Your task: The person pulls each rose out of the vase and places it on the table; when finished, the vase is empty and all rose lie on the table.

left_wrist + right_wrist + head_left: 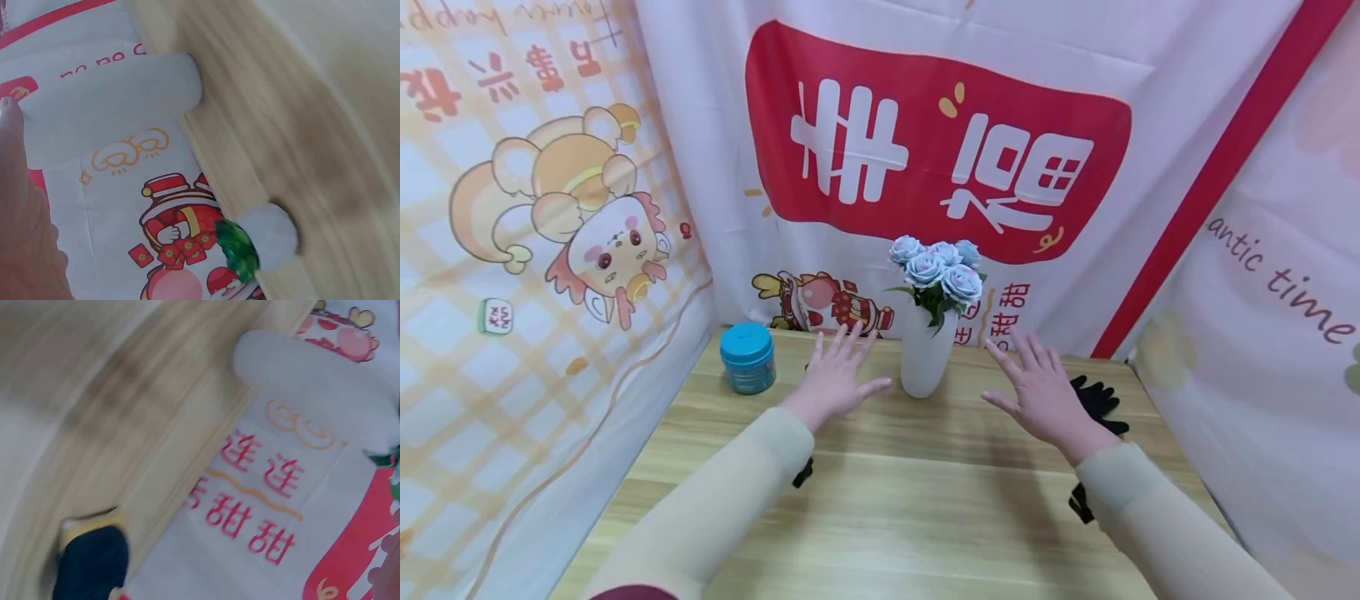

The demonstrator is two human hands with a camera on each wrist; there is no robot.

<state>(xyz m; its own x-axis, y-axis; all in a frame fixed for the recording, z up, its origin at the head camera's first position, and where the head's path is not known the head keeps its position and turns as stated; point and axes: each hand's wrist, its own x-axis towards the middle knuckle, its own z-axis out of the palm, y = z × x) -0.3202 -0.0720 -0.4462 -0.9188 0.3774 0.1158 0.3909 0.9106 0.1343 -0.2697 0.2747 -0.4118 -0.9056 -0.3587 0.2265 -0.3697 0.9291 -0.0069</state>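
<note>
A frosted white vase [925,354] with light blue roses [936,267] stands upright near the back edge of the table. To its left my left hand [835,379] hovers, fingers straight and spread, palm down, holding nothing. On the other side my right hand [1036,390] is held the same way, also with nothing in it. The left wrist view has the vase [112,103] lying across it, with part of the left hand [28,225] at the left edge. In the right wrist view, fingers of the right hand [389,565] show at the right edge, below the vase [312,381].
A blue lidded jar [748,360] stands at the back left. Black gloves [1099,404] lie beyond the right hand. A small white pot with a green plant [265,237] appears in the left wrist view. Printed cloth [700,167] hangs around the wooden table [917,517].
</note>
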